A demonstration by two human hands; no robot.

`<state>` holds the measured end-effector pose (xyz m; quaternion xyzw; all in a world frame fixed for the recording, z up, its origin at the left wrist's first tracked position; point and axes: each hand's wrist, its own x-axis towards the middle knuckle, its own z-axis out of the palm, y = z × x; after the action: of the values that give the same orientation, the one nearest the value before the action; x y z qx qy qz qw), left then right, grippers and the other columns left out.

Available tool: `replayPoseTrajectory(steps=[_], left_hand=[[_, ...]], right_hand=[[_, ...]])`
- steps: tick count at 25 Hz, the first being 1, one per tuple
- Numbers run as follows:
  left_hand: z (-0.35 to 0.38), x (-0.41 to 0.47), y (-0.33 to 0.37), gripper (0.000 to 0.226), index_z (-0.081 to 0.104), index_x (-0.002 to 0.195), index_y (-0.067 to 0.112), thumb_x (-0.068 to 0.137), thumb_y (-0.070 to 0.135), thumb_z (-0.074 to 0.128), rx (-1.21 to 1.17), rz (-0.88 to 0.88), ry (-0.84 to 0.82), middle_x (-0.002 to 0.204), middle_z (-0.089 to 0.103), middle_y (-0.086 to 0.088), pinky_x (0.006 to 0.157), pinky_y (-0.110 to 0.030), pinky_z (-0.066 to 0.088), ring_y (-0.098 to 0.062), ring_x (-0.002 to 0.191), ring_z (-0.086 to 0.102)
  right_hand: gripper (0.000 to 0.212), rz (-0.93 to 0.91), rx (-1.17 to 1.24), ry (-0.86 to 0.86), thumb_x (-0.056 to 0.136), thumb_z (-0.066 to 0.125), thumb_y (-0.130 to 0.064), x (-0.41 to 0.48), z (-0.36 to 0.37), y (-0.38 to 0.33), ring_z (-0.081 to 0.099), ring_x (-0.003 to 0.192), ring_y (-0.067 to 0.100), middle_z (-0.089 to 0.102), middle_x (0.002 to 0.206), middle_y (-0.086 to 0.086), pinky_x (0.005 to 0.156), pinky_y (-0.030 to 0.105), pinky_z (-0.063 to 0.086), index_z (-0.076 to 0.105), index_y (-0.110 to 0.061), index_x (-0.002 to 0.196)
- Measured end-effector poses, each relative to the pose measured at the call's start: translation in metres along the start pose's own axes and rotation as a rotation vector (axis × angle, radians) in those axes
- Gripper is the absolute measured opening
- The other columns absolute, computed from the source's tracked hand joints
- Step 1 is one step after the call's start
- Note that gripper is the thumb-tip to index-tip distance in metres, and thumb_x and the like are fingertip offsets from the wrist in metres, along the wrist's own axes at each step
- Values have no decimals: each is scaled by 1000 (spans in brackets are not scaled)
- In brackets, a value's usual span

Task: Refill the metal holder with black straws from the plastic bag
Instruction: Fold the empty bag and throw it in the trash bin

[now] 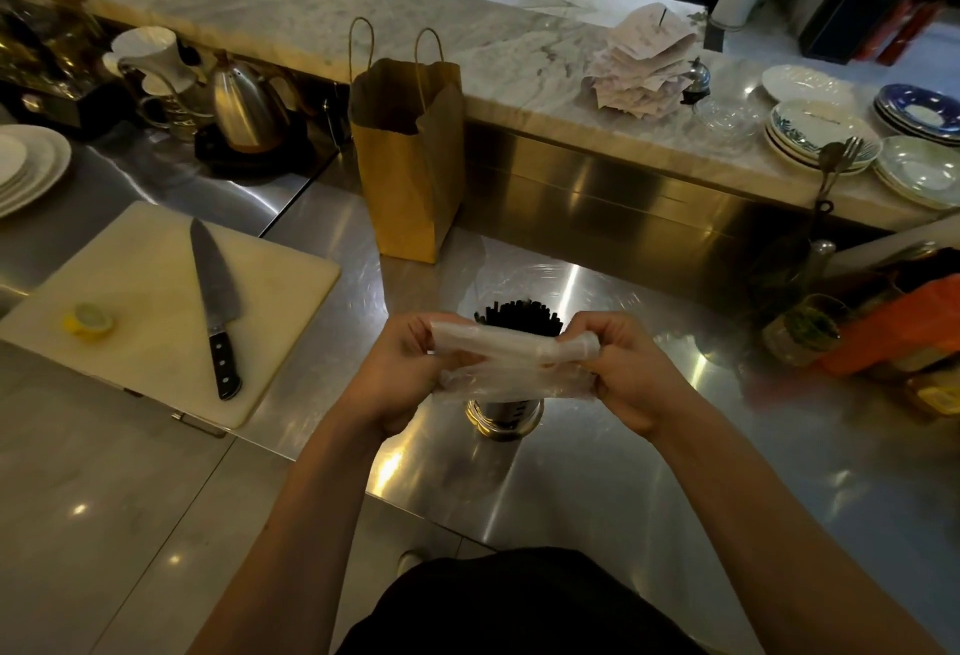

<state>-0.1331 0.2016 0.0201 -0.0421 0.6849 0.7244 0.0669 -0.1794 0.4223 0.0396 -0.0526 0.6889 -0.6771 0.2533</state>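
Nearest the camera, both bare forearms reach forward over the brushed stainless-steel counter (597,498). The left hand (402,373) and right hand (631,373) each have their fingers curled tight round one end of a crumpled, clear plastic bag (514,360), which stretches flat between them and looks emptied of straws. Directly below the bag, and partly hidden by it, the round shiny metal holder (503,418) stands upright on the counter. A dense bunch of thin black straws (519,319) stands in it, their tips showing just above the bag's upper edge. To the left, a cream rectangular cutting board (156,301) carries a large chef's knife with a black riveted handle (215,301) and a cut yellow lemon piece (88,324), which lie apart. Beyond the holder a brown paper carrier bag with twisted handles (410,160) stands open against the raised grey-veined marble ledge (311,15). Left of it sits a steel gooseneck kettle (244,106). On the ledge to the right are a spike stacked with paper receipts (641,67) and piles of patterned ceramic plates (821,134).
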Motion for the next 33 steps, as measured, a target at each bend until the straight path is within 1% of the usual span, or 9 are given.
replayPoseTrajectory(steps=[6,10,12,15,21,23,27,30,33], left_hand=[[-15,-1,-13,55,80,71,24,79,-24,55,18,-37,10,70,75,-1,63,-29,57,-15,70,71],[-32,-6,-27,40,79,86,8,76,-24,57,11,-82,22,85,75,-17,75,-45,56,-31,82,70],[-46,-15,-31,21,76,94,3,77,-9,70,-50,-108,39,92,74,-19,77,-46,54,-32,85,69],[-64,-36,-29,39,70,108,15,71,8,82,-179,-122,104,102,74,-15,74,-38,59,-30,94,70],[-93,-84,-22,75,43,133,45,78,7,77,-104,65,322,119,65,8,70,-36,61,-18,102,70],[-102,-102,-21,66,49,127,44,79,9,77,-66,90,396,118,65,6,70,-37,62,-18,99,71],[-109,-134,-22,17,72,93,23,83,9,72,35,82,613,94,74,14,68,-23,56,-9,79,71],[-105,-165,-25,18,74,97,21,83,10,72,-15,46,719,97,76,8,69,-23,57,-9,81,73],[-89,-199,-29,33,70,109,19,76,16,76,-77,18,823,106,74,6,75,-29,60,-18,88,74]], right_hand=[[43,56,21,15,77,59,12,10,22,8,63,79,22,66,79,11,61,34,52,68,-21,50],[33,99,7,19,76,62,9,13,38,17,62,74,18,64,74,8,57,28,50,66,-17,55],[24,104,-2,-4,77,64,9,13,47,19,65,74,18,67,75,4,59,27,52,69,-14,73],[38,140,42,-14,79,69,6,17,66,17,72,89,24,73,96,7,68,35,59,65,-11,113],[41,154,83,-19,83,68,-8,23,118,16,72,89,31,71,105,19,71,40,60,55,-9,123],[44,130,38,-47,84,69,-11,25,136,20,72,90,32,70,107,19,72,43,60,52,-13,125],[46,-5,-46,-98,86,70,-12,26,167,21,72,95,27,69,112,14,75,50,60,50,-29,124],[49,-129,-103,-210,86,70,-12,24,183,17,67,104,20,61,121,3,73,47,61,53,-49,113],[48,-238,-220,-358,88,67,-14,22,194,19,60,112,16,53,128,-6,74,42,62,50,-43,123]])
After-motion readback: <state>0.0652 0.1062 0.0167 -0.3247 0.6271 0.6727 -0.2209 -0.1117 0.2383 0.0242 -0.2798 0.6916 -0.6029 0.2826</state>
